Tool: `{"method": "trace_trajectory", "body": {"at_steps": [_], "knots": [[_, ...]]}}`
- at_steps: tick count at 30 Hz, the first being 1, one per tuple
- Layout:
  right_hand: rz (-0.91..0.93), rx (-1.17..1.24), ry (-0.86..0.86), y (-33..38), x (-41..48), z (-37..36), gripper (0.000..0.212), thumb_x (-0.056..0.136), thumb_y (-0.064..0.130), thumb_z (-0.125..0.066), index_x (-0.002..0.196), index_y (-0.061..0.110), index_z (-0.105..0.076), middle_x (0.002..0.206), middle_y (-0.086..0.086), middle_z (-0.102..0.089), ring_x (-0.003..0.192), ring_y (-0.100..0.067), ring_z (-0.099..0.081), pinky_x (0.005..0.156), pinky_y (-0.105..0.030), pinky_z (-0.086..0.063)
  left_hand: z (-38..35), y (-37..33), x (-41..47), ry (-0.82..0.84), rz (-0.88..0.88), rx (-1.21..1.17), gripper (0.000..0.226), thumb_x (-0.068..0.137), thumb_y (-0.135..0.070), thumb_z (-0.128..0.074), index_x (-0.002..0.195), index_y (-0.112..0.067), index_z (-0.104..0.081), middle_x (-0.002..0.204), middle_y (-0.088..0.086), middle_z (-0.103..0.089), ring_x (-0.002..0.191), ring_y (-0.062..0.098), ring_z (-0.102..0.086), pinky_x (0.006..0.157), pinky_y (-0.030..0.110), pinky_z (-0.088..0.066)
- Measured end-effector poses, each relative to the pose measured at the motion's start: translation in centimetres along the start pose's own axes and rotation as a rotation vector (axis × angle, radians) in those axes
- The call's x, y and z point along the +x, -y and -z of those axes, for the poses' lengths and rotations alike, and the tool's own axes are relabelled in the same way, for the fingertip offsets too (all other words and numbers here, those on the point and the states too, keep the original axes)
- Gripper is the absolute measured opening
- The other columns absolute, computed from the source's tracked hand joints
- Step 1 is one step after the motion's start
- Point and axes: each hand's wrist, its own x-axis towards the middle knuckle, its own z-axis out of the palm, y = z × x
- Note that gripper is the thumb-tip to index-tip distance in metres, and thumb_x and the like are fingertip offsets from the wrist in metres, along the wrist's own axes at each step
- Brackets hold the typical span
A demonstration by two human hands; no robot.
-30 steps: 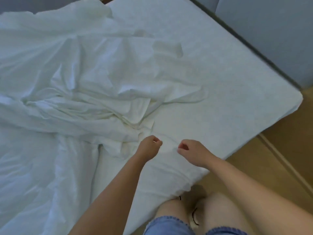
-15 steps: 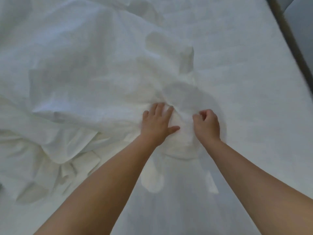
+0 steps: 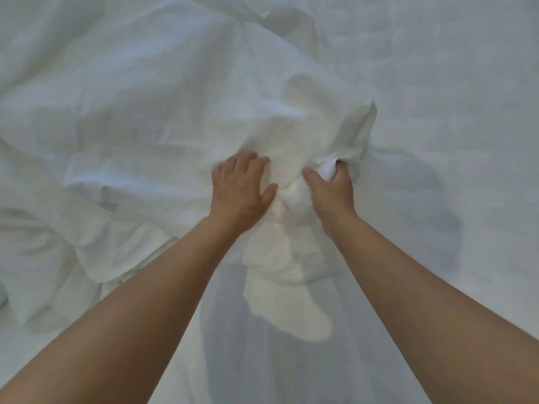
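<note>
Cloth looks limp: my right hand (image 3: pixel 331 189) grips a fold of the crumpled white fabric sheet (image 3: pixel 175 112); left hand (image 3: pixel 240 185) presses flat, fingers straight.

Sheet (image 3: pixel 145 97): plain white all over. Its creases read as soft bluish-grey bands, deepest in the bunched folds at lower left. The part of the same cloth that lies between the left hand (image 3: pixel 239 185) and the right hand (image 3: pixel 329 193), and trails down below them, looks warmer, a creamy off-white that is brightest along its lower lobe. Bed (image 3: pixel 455 83): white with a cooler, pale grey cast, and a faint, fine pattern of horizontal ribs. A dull blue-grey shadow tints the bed to the right of the right hand and in the lower middle, between the forearms.
</note>
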Motion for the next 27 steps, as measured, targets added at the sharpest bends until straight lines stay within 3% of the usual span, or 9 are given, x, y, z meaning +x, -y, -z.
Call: {"method": "trace_trajectory", "body": {"at_steps": [3,7,9,11,14,20,22,24,27], "knots": [[0.055,0.053,0.112,0.8,0.4,-1.5,0.051,0.086,0.019,-0.063,0.134,0.018,-0.045,0.128,0.002,-0.055,0.117,-0.015,-0.052,0.103,-0.034,-0.042,0.2,1.0,3.0,0.163,0.063,0.135,0.086,0.083,-0.066,-0.045,0.149,-0.034,0.000,0.159,0.004,0.007,0.145,0.028,0.010,0.111,0.058,-0.002],[0.099,-0.093,0.129,0.2,1.4,-2.0,0.049,0.086,0.018,-0.059,0.133,0.021,-0.045,0.125,0.005,-0.055,0.115,-0.014,-0.052,0.090,-0.026,-0.041,-1.4,1.6,6.1,0.391,0.108,0.121,0.106,0.074,-0.073,-0.051,0.143,-0.040,0.023,0.155,0.006,0.024,0.143,0.034,0.019,0.108,0.065,0.002],[0.104,-0.150,0.078,0.0,2.3,-2.2,0.047,0.085,0.022,-0.059,0.131,0.021,-0.047,0.123,0.004,-0.054,0.113,-0.015,-0.052,0.087,-0.026,-0.040,-2.5,2.0,7.3,0.433,0.144,0.073,0.099,0.077,-0.072,-0.049,0.145,-0.041,0.015,0.157,0.005,0.020,0.143,0.033,0.016,0.108,0.064,0.003],[0.072,-0.146,0.046,0.1,3.1,-2.7,0.047,0.084,0.025,-0.060,0.129,0.020,-0.047,0.121,0.003,-0.055,0.112,-0.017,-0.053,0.090,-0.029,-0.042,-3.4,2.0,7.9,0.320,0.141,-0.015,0.073,0.087,-0.061,-0.046,0.148,-0.036,-0.016,0.157,0.006,-0.007,0.144,0.032,-0.004,0.110,0.058,-0.009],[0.004,-0.133,-0.002,0.6,3.6,-3.9,0.054,0.082,0.031,-0.066,0.130,0.015,-0.048,0.124,-0.001,-0.056,0.113,-0.020,-0.054,0.095,-0.032,-0.043,-3.6,1.4,8.1,0.030,0.023,-0.025,0.031,0.098,-0.035,-0.041,0.115,-0.013,-0.054,0.117,0.009,-0.053,0.109,0.032,-0.048,0.079,0.036,-0.031],[0.038,-0.139,-0.067,3.2,2.6,-4.3,0.050,0.081,0.033,-0.067,0.126,0.018,-0.052,0.114,0.004,-0.060,0.106,-0.017,-0.057,0.094,-0.033,-0.046,0.5,0.4,8.9,-0.003,0.165,-0.513,0.039,0.103,-0.027,-0.030,0.067,-0.013,-0.037,0.067,0.005,-0.046,0.076,0.030,-0.052,0.063,0.031,-0.026],[0.155,-0.126,-0.120,4.0,1.7,-3.8,0.028,0.080,0.033,-0.069,0.106,0.025,-0.062,0.092,0.016,-0.065,0.090,-0.007,-0.061,0.083,-0.021,-0.048,2.9,1.5,8.7,-0.085,0.241,-0.826,0.044,0.099,-0.027,-0.041,0.061,-0.005,-0.045,0.067,0.019,-0.053,0.069,0.026,-0.051,0.063,0.034,-0.031],[0.220,-0.116,-0.132,4.4,0.5,-3.2,0.012,0.081,0.034,-0.070,0.080,0.024,-0.065,0.072,0.018,-0.067,0.071,0.006,-0.061,0.066,-0.008,-0.045,5.2,3.8,8.2,-0.159,0.293,-1.088,0.047,0.089,-0.035,-0.050,0.067,0.006,-0.053,0.066,0.013,-0.054,0.065,0.017,-0.047,0.061,0.032,-0.037],[0.133,-0.166,-0.116,3.7,-0.7,-2.3,0.021,0.085,0.029,-0.067,0.072,0.012,-0.064,0.066,0.004,-0.067,0.066,-0.004,-0.062,0.062,-0.021,-0.047,6.3,6.9,6.9,-0.096,0.228,-0.772,0.029,0.084,-0.047,-0.058,0.079,-0.018,-0.059,0.079,-0.016,-0.057,0.077,0.005,-0.054,0.070,0.024,-0.042]]}}
